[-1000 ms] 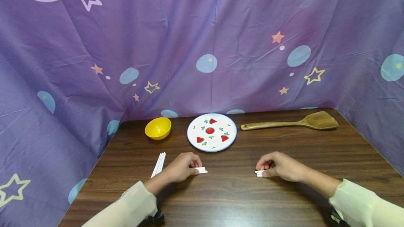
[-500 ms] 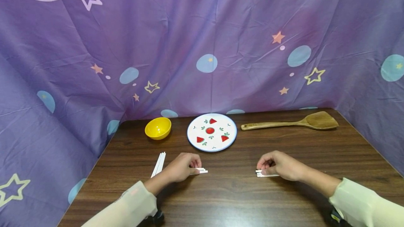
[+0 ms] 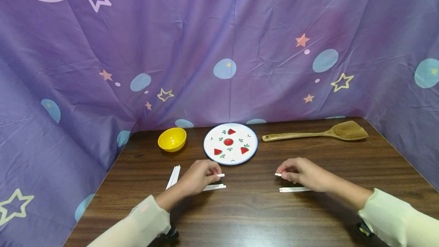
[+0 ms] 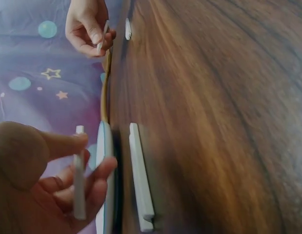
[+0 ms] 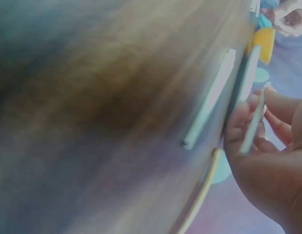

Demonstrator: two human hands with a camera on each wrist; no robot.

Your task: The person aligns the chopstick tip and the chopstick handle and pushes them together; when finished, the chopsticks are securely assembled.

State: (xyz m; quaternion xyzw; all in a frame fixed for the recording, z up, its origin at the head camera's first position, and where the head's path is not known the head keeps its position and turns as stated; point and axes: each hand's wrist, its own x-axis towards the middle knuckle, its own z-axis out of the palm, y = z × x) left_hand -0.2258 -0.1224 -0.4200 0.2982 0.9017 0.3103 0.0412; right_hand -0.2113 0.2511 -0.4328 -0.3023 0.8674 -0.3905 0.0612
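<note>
The left hand (image 3: 200, 175) pinches a slim white stick (image 4: 79, 178) and the right hand (image 3: 306, 174) a second stick (image 5: 253, 124), both off the worktop (image 3: 252, 212), with other sticks (image 3: 215, 187) lying just on each hand's near side, and either could drop if so narrow a fingertip hold let it twist.

Curtain (image 3: 233, 41) hanging behind the table (image 3: 260, 216), and along the back edge I've got, left to right, bowl (image 3: 172, 148), plate (image 3: 212, 136), spatula (image 3: 326, 134). There's a bunch of sticks (image 3: 173, 177) in front of the bowl, just left of the left hand (image 3: 200, 176). That hand's in front of the plate, one stick (image 4: 79, 175) in its fingers, a resting pair (image 3: 215, 187) below. Right hand (image 3: 305, 172) is before the spatula's handle, another stick (image 3: 278, 174) in its grip, more sticks (image 3: 294, 190) on the tabletop beneath.
</note>
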